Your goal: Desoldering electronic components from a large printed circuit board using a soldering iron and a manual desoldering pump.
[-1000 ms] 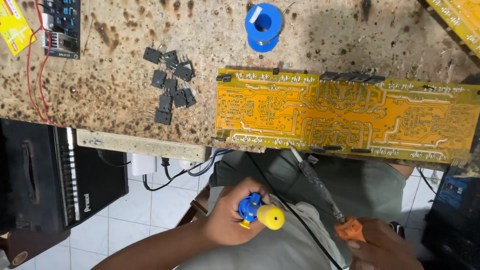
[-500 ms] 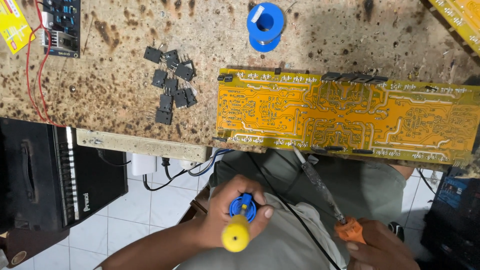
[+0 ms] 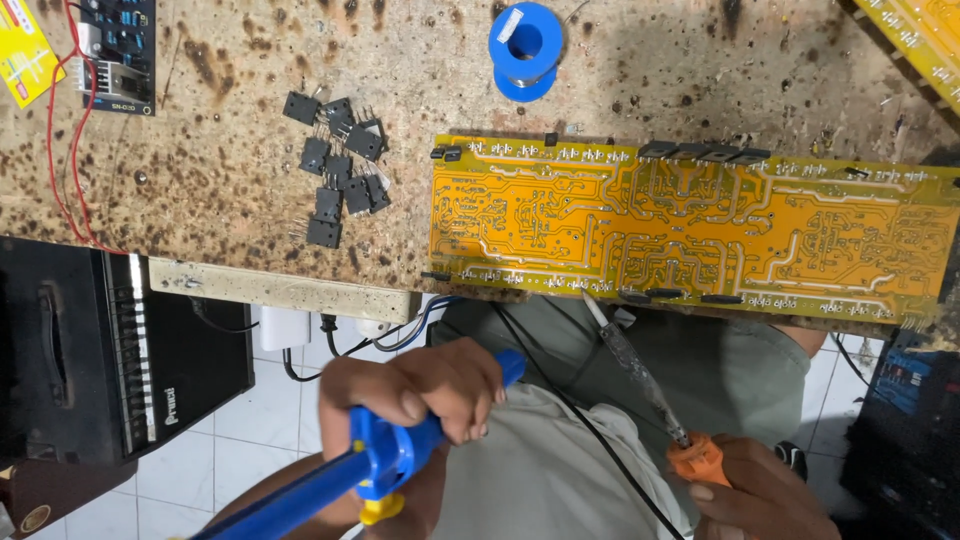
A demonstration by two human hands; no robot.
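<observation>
blue desoldering pump [image 3: 385,455] with yellow knob, orange-handled soldering iron [image 3: 697,461], yellow circuit board [image 3: 690,225] with pale traces, blue solder spool [image 3: 527,50], brown-speckled tabletop [image 3: 220,170].

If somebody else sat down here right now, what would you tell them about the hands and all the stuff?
Left hand: shut on the blue pump, held over the lap, off the bench.
Right hand: shut on the orange iron handle; the iron tip sits just below the board's near edge.
Yellow board: lies flat on the bench, traces up, partly over the edge.
Black parts: loose pile left of the board.
Blue solder spool: behind the board.
Done: cannot tell which joints are worked.
Left: neither tool touches the board.
</observation>
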